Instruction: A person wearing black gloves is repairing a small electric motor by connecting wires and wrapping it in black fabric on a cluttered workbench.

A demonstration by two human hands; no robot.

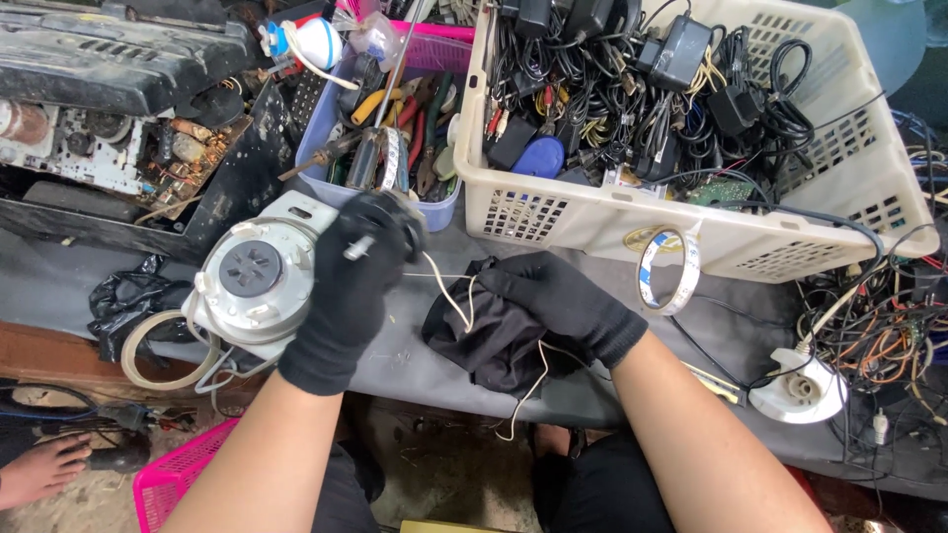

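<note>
On the grey bench, near its front edge, the left hand [351,281], in a black glove, is closed tight around a small metal-tipped tool [359,247], beside a round grey motor [255,276] at left. Just right, the gloved right hand [563,301] pinches a thin white wire [459,296] with curled fingers, resting on a black cloth [489,336]. Beyond, far right, sits a cream basket [691,232] of cables; a tape roll [669,271] leans against it.

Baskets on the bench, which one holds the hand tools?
The small bluish-lavender tub, just above the left hand, holds pliers and screwdrivers. The big cream basket is filled with black adapters and cables.
</note>
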